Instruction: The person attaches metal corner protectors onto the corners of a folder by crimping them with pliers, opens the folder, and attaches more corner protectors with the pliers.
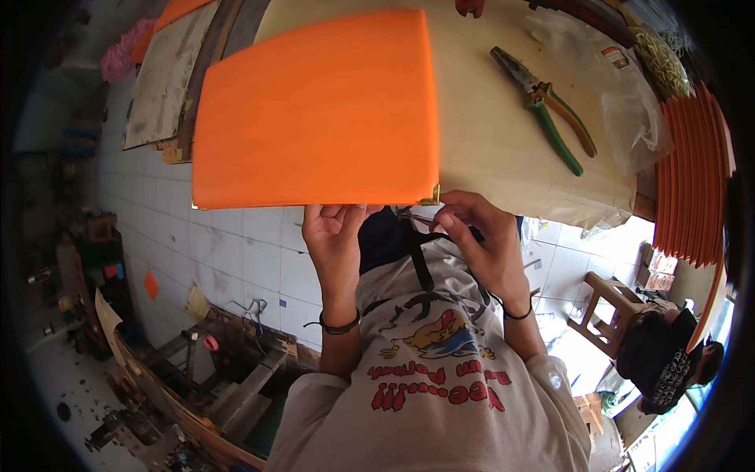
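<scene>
The flat orange cover with a smooth, leather-like surface (314,110) lies across the near edge of the bench (503,177), its near edge towards the person. A small brass-coloured metal corner (431,197) caps its near right corner. The left hand (334,236) is at the near edge, palm up, fingers curled towards the underside; their tips are partly hidden, so I cannot tell whether they grip or only support it. The right hand (484,236) is just beside the metal corner, thumb and forefinger close together; whether anything small sits between them I cannot tell.

The cover looks light and fairly stiff, as it keeps its shape, though its skin may be slick and mark easily. The near edge, beside rather than on the metal corner, seems the best hold, with support beneath.

Tan sheeting covers the bench. On it lie pliers with green and orange handles (562,130), jaws pointing away, and crumpled clear plastic (641,118). A stack of orange sheets (692,181) is at the right. Beyond the pale tiled floor (267,259), a wooden stool (604,315) stands near a person in dark clothing (659,358).
</scene>
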Demonstrator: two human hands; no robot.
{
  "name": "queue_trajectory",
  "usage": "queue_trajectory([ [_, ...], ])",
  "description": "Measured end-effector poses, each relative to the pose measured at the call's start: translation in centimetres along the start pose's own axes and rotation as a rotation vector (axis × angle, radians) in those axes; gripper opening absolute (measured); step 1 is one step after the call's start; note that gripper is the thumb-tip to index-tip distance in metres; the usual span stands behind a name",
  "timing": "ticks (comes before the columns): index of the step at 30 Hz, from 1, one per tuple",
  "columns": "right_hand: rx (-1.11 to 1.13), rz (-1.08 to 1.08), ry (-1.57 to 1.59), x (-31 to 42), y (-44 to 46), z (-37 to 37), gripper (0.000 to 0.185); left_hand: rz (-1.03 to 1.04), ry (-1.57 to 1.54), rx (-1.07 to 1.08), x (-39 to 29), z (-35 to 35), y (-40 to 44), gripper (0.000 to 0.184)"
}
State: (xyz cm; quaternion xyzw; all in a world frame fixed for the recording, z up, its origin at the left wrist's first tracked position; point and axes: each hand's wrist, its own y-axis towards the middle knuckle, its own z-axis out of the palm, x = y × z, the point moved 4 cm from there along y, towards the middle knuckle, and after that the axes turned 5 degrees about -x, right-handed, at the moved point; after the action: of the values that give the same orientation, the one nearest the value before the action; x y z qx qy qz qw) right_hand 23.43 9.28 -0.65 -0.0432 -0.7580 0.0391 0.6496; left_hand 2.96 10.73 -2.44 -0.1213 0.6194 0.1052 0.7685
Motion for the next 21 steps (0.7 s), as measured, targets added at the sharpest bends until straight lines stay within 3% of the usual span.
queue_trajectory([
  [9, 0.051, 0.093, 0.214, -0.9, 0.7, 1.7, 0.019, -0.012, 0.007, 0.109, -0.5, -1.1, -0.1, 0.031],
  [14, 0.105, 0.085, 0.077, 0.0, 0.8, 1.3, 0.016, -0.129, -0.156, 0.189, -1.8, -0.5, -0.7, 0.034],
  [18, 0.232, 0.002, -0.021, 0.4, 0.5, 1.8, 0.015, -0.18, -0.116, 0.091, -1.4, -0.6, -0.7, 0.03],
  [21, 0.195, 0.015, -0.062, 0.8, -0.1, 2.2, 0.015, -0.188, -0.065, 0.086, -1.6, -1.1, -0.6, 0.03],
])
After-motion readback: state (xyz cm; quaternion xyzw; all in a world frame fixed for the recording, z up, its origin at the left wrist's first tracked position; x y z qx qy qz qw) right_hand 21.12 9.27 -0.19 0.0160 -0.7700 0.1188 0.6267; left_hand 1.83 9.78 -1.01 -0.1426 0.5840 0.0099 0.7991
